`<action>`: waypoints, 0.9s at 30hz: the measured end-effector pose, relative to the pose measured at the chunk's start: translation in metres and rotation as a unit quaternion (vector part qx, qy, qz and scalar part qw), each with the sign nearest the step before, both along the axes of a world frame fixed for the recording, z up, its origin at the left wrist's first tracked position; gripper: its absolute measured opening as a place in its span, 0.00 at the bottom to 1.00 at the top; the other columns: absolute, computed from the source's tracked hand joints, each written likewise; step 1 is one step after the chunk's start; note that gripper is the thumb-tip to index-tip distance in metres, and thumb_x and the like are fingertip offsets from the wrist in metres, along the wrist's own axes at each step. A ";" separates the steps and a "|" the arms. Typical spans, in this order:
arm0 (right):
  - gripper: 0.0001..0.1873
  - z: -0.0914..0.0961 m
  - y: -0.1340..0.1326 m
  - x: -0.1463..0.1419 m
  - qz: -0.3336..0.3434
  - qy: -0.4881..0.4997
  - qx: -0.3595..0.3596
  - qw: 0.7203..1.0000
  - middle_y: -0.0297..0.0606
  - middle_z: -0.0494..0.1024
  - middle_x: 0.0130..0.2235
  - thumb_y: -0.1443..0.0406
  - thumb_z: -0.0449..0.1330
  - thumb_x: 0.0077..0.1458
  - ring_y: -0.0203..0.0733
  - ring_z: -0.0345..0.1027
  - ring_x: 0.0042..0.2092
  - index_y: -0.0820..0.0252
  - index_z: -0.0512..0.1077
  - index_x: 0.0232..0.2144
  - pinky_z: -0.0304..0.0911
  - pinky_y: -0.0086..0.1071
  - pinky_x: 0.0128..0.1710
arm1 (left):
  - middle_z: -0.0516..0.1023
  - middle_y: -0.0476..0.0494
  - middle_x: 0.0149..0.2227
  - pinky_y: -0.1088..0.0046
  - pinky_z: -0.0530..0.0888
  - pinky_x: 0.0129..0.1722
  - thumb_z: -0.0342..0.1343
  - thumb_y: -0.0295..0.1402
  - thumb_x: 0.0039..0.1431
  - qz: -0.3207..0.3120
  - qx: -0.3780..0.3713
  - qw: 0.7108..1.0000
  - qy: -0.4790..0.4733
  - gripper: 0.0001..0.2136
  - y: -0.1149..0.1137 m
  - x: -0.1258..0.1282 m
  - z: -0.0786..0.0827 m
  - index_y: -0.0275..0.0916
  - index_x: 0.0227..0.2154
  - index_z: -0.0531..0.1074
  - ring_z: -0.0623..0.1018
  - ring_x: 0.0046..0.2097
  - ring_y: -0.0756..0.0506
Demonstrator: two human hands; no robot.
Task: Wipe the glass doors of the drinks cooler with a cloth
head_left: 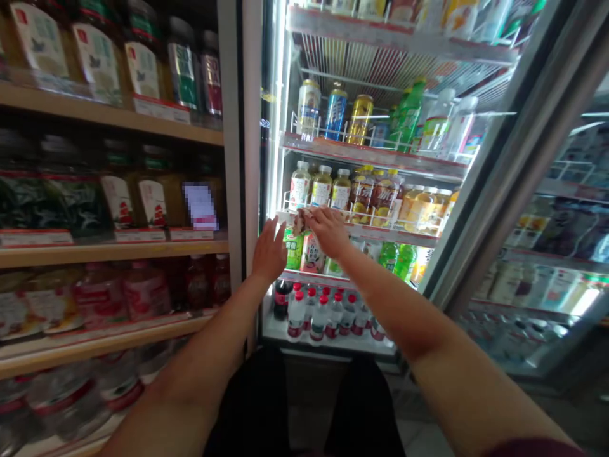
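A lit drinks fridge stands in front of me. Reaching into it, my right hand (327, 230) is closed on a crumpled, brownish-white cloth (299, 221), which lies against the front rail (366, 230) of a middle shelf. Just above that rail are bottles with pale labels (322, 187). Below the cloth sit a green carton (294, 251) and a pink-white carton (313, 254), partly covered by my right hand and wrist. My left hand (269, 252) is at the left side of the fridge opening, fingers stretched out and holding nothing. Whether its fingertips touch the rail I cannot tell.
Cans (335, 113) and green bottles (410, 114) fill a higher shelf. Red-capped water bottles (320, 317) stand on the fridge floor. Wooden shelves (114, 254) with large bottles run along the left. A metal-framed glass door (514, 184) angles across the right side.
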State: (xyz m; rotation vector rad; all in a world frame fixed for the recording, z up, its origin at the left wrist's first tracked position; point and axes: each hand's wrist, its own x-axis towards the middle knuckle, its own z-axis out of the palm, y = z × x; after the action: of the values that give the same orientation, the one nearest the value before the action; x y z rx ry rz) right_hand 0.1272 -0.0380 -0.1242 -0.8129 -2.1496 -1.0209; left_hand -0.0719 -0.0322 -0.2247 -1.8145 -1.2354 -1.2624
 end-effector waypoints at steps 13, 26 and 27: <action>0.20 -0.007 0.005 0.035 0.022 -0.008 0.008 1.000 0.44 0.74 0.59 0.67 0.53 0.68 0.52 0.60 0.59 0.59 0.70 0.60 0.56 0.47 0.59 | 0.54 0.33 0.71 0.50 0.59 0.68 0.47 0.26 0.64 -0.002 -0.011 1.000 0.019 0.29 -0.001 0.001 0.029 0.35 0.68 0.57 0.50 0.73 0.35; 0.21 -0.021 -0.003 0.120 -0.010 0.063 0.022 0.998 0.44 0.74 0.59 0.67 0.52 0.67 0.51 0.63 0.59 0.59 0.70 0.60 0.57 0.47 0.60 | 0.53 0.39 0.72 0.48 0.50 0.70 0.48 0.28 0.66 -0.016 0.004 1.000 0.010 0.28 0.007 0.043 0.047 0.40 0.69 0.57 0.44 0.74 0.36; 0.21 -0.020 -0.002 0.129 -0.014 0.089 0.034 0.995 0.45 0.73 0.59 0.68 0.52 0.67 0.51 0.63 0.59 0.59 0.70 0.60 0.58 0.47 0.60 | 0.51 0.39 0.72 0.47 0.48 0.71 0.47 0.29 0.66 -0.014 0.003 1.000 0.000 0.29 0.009 0.048 0.047 0.40 0.69 0.56 0.43 0.74 0.36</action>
State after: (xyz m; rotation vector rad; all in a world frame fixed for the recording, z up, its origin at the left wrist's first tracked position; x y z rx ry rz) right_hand 0.2565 -0.0405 -0.1441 -0.8707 -1.9471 -0.9920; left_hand -0.0241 -0.0235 -0.1780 -1.8340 -1.2076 -1.2804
